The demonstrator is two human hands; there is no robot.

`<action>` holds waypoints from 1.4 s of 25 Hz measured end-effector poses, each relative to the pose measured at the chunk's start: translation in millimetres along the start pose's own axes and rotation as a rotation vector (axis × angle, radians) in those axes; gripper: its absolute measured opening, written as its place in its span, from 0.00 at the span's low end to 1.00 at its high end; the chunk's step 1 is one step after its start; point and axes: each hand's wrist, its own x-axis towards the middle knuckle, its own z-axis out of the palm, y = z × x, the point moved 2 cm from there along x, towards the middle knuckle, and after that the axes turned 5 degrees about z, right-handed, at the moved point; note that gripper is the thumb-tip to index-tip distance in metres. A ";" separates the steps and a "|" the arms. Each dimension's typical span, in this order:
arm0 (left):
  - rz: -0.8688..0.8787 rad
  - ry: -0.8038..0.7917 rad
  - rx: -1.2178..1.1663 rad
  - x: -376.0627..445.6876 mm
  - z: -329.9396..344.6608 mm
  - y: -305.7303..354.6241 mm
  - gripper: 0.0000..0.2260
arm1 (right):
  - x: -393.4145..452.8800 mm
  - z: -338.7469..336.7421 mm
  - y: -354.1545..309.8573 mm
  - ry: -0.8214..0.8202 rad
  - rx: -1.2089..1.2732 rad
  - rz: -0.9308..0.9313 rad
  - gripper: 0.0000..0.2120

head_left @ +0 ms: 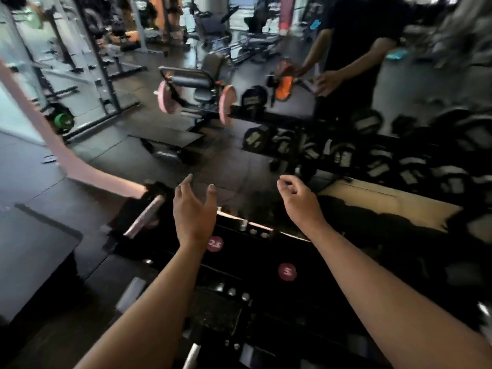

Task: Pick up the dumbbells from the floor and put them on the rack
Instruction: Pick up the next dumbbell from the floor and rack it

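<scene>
The picture is blurred by motion. My left hand (194,211) is stretched out over the black dumbbell rack (239,275), fingers apart, holding nothing. My right hand (300,201) hovers to its right with loosely curled fingers, also holding nothing. A small dumbbell (146,217) with a silvery handle and black ends lies at the rack's left end, just left of my left hand. Round red labels (215,244) mark the rack's slots. Several larger black dumbbells (343,155) sit in rows on a far rack on the right.
A person in a dark shirt (359,49) stands at the back right, hands near an orange object (283,83). A bench machine with pink plates (197,97) stands ahead. A squat rack (87,62) and a green plate (64,121) are on the left. The floor is dark rubber mat (111,161).
</scene>
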 end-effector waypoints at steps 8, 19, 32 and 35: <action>0.147 -0.560 -0.199 -221.1 115.5 194.2 0.20 | -182.9 -322.8 160.7 0.408 -0.049 0.200 0.17; 0.395 -1.448 -0.372 -644.2 163.4 411.2 0.38 | -605.4 -549.5 321.9 1.080 0.048 0.661 0.20; 0.585 -1.899 -0.308 -1019.4 45.2 452.2 0.32 | -1012.7 -568.4 390.4 1.433 0.042 1.062 0.24; 0.624 -1.951 -0.256 -1127.3 43.7 466.2 0.36 | -1083.7 -590.4 439.6 1.442 0.025 1.166 0.25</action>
